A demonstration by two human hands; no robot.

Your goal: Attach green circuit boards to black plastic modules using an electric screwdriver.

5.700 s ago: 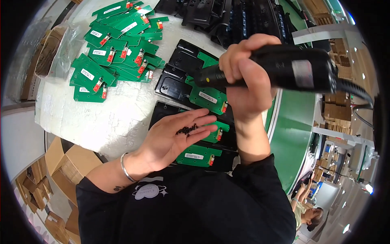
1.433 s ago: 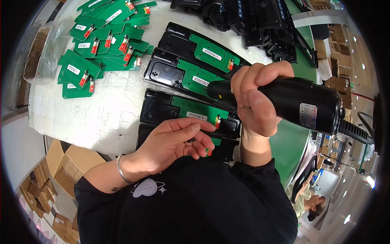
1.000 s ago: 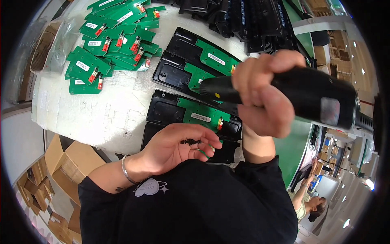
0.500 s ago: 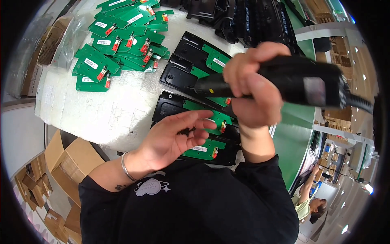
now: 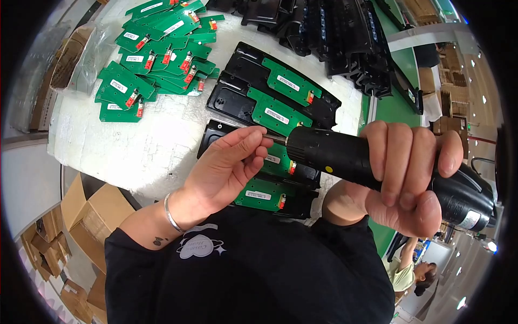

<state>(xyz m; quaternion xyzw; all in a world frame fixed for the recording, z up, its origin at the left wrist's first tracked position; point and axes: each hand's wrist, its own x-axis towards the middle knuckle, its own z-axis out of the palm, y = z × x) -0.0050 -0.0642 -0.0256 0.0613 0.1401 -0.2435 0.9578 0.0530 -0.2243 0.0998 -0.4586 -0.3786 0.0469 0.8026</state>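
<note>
My right hand point(image 5: 407, 178) is wrapped round a black electric screwdriver point(image 5: 332, 156), held level with its bit point(image 5: 277, 139) toward the left. At the tip of that bit, the thumb and fingers of my left hand point(image 5: 224, 170) are pinched together; whatever small piece is between them is hidden. Below the hands several black plastic panels point(image 5: 231, 100) lie in a column, each with a green circuit board point(image 5: 280, 112) set on it. White labels and small red connectors show on the boards. My left hand and the screwdriver cover part of the nearer panels.
A loose pile of green circuit boards point(image 5: 167, 59) lies at the far left of the white work surface point(image 5: 162, 146). Black plastic parts point(image 5: 350, 48) are heaped at the back right. Open cardboard boxes point(image 5: 102, 216) stand at left. Another person point(image 5: 410, 272) is at the right.
My right hand has swung the screwdriver lower and rightward, bringing its bit to my left hand. My left fingers, loosely curled around small dark pieces before, have closed to a pinch at the bit.
</note>
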